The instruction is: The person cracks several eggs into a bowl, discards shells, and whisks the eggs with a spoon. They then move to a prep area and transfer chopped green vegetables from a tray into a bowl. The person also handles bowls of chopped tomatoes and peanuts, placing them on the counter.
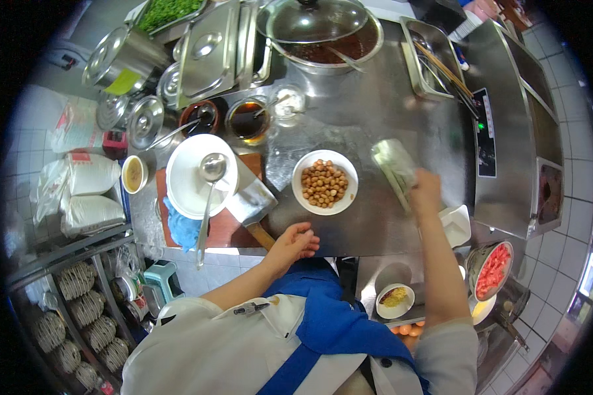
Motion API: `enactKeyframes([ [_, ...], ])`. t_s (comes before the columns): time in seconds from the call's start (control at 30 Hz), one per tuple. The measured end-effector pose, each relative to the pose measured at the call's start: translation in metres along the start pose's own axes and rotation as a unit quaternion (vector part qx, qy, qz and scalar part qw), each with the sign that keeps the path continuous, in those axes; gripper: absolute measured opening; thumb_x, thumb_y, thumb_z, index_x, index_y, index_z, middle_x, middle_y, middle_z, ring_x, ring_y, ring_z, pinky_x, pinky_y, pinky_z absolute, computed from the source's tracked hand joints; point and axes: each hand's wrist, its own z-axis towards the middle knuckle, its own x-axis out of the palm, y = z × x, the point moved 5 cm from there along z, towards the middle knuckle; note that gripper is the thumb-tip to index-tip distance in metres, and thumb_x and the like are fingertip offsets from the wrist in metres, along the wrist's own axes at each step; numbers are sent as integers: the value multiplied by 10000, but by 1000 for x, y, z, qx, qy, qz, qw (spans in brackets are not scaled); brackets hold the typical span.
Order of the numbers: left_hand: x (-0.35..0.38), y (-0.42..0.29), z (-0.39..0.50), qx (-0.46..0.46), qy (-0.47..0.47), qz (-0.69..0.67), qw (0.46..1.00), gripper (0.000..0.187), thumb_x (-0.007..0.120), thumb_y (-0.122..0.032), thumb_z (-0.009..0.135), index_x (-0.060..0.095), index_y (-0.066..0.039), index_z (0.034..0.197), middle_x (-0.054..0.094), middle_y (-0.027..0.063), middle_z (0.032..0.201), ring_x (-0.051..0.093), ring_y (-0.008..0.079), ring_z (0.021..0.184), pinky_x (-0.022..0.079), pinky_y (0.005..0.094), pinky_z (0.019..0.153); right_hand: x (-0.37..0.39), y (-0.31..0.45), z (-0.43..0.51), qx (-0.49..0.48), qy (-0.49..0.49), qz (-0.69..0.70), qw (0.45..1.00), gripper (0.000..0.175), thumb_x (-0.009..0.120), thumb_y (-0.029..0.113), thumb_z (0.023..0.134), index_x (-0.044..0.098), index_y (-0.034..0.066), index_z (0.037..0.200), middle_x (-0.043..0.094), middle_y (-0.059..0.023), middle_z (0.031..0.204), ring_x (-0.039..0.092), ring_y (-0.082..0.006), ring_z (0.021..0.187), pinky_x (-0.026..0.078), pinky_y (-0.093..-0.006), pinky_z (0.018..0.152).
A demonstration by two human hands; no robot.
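Observation:
My right hand (426, 191), a little blurred, is closed at the edge of a clear plastic bag (394, 157) that has pale green vegetable stalks in and below it. My left hand (295, 243) hangs at the counter's front edge, fingers loosely bent and holding nothing. Beside it is the wooden handle (261, 236) of a cleaver (253, 200). Just beyond the left hand stands a white bowl (299, 198) of round brown nuts (324, 183), perhaps peanuts. A large white bowl (178, 190) with a steel ladle (212, 169) in it rests over the brown cutting board (247, 237).
A glass-lidded pot (321, 66) of dark red sauce stands at the back. Jars of dark liquid (247, 121) are behind the cutting board. A steel tray (417, 81) holds chopsticks. At right are a white dish (457, 227) and a bowl of chopped red food (494, 271).

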Motion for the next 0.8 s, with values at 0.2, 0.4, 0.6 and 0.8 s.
enactKeyframes([
  [0.2,-61,20,-58,-3,-55,8,998,357,464,-295,961,485,-29,1199,591,123,1007,576,165,886,484,261,760,-38,-48,-23,96,-206,94,969,503,621,58,707,482,11,1188,555,-186,1120,495,-340,1082,341,-479,920],
  [0.4,-99,72,-115,-2,-120,72,990,385,500,-322,942,542,-4,1155,615,95,1003,582,135,885,479,243,777,1,86,-72,-81,-90,251,960,555,695,163,745,441,-20,1204,564,-180,1006,540,-328,968,423,-422,847],
  [0.6,-115,126,-178,-42,-79,331,939,579,471,-421,935,412,-2,1331,463,193,1316,451,267,1216,347,336,1015,33,142,-57,53,-2,237,970,381,588,195,840,422,-57,1073,612,-281,849,615,-409,830,497,-444,712],
  [0.8,-159,143,-195,1,-23,419,908,637,383,-535,929,353,-102,1395,405,163,1381,391,293,1277,275,349,1063,5,124,-71,21,-73,312,947,137,480,84,861,600,20,869,641,-161,802,629,-338,756,487,-397,669],
])
